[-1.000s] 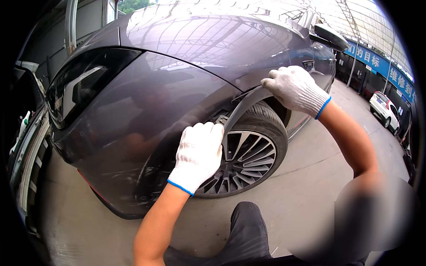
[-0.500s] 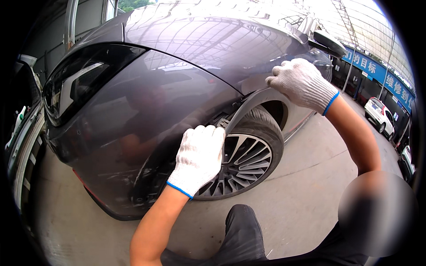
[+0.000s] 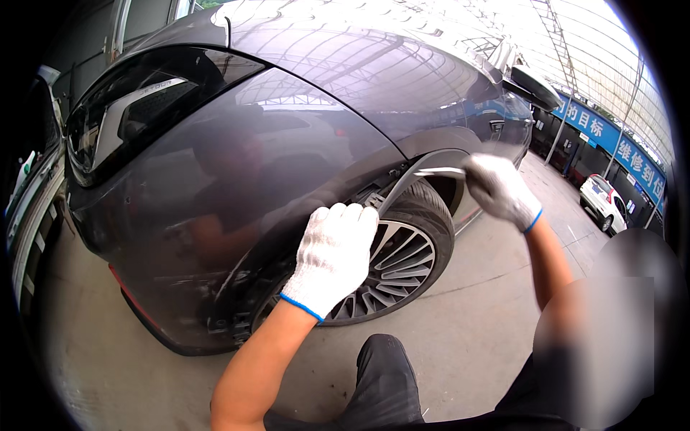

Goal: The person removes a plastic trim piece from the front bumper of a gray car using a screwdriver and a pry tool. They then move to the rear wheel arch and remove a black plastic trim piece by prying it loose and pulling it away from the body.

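Note:
Both hands wear white knitted gloves with blue cuffs. My left hand (image 3: 334, 248) is closed around the front length of a dark wheel arch trim (image 3: 399, 188), just in front of the wheel (image 3: 406, 262). Farther along the arch, my right hand (image 3: 501, 190), a little blurred, is closed on the same trim. Between my hands the trim curves over the tyre, its upper part standing off the bodywork. Beside my left hand, clips and brackets (image 3: 371, 200) show at the edge of the grey bumper (image 3: 287, 154). My fingertips are hidden behind the gloves.
The car's lamp (image 3: 147, 115) and hood (image 3: 359, 65) lie beyond my hands, with a side mirror (image 3: 533, 80) at far right. Another car part (image 3: 36, 208) stands at the left edge. A white car (image 3: 604, 201) is parked in the background. My knee (image 3: 387, 373) is below the wheel.
My right hand has moved down from above the arch, drawing the trim away from the bodywork. My left hand keeps its grip, and the view has shifted slightly.

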`<control>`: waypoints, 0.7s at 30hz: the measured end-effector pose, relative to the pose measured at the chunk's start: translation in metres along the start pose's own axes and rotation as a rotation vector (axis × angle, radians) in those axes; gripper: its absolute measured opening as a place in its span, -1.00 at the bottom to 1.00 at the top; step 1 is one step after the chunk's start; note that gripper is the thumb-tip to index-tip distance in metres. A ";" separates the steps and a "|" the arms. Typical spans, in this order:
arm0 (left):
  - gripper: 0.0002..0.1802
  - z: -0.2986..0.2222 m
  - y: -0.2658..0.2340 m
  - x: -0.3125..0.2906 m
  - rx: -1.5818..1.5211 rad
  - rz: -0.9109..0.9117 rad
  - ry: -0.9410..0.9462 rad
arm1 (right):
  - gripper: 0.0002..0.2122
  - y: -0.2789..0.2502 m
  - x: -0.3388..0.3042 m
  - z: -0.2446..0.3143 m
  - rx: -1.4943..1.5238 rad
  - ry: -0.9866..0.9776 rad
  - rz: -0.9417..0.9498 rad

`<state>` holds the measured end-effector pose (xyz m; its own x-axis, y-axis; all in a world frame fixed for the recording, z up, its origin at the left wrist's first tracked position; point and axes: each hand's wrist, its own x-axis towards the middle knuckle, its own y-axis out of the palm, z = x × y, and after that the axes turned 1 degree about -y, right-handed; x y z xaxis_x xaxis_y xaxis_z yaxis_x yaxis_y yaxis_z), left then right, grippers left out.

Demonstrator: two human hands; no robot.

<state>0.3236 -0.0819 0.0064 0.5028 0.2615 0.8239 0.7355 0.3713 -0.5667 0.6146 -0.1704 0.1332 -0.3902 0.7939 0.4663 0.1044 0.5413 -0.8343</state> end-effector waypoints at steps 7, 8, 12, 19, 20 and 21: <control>-0.66 -0.004 -0.001 0.002 0.039 0.085 -0.009 | -0.76 0.090 -0.094 0.036 0.546 0.676 0.053; -0.64 -0.005 -0.004 0.002 0.023 0.101 -0.015 | -0.75 0.082 -0.089 0.039 0.546 0.622 0.060; -0.58 -0.007 -0.009 0.002 0.026 0.154 -0.058 | -0.70 0.040 -0.060 0.042 0.540 0.342 0.012; -0.56 -0.020 -0.001 0.011 0.033 0.133 -0.063 | -0.60 0.157 -0.193 0.027 0.439 0.854 0.159; -0.55 -0.025 0.006 0.015 0.004 0.128 -0.082 | -0.60 0.204 -0.257 0.033 0.440 1.029 0.274; -0.56 -0.026 0.003 0.018 -0.023 0.177 -0.137 | -0.61 0.260 -0.315 0.054 0.471 1.175 0.413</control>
<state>0.3468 -0.0988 0.0197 0.5597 0.4396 0.7025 0.6525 0.2888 -0.7006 0.7157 -0.2947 -0.2463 0.6340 0.7704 -0.0676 -0.3942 0.2468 -0.8853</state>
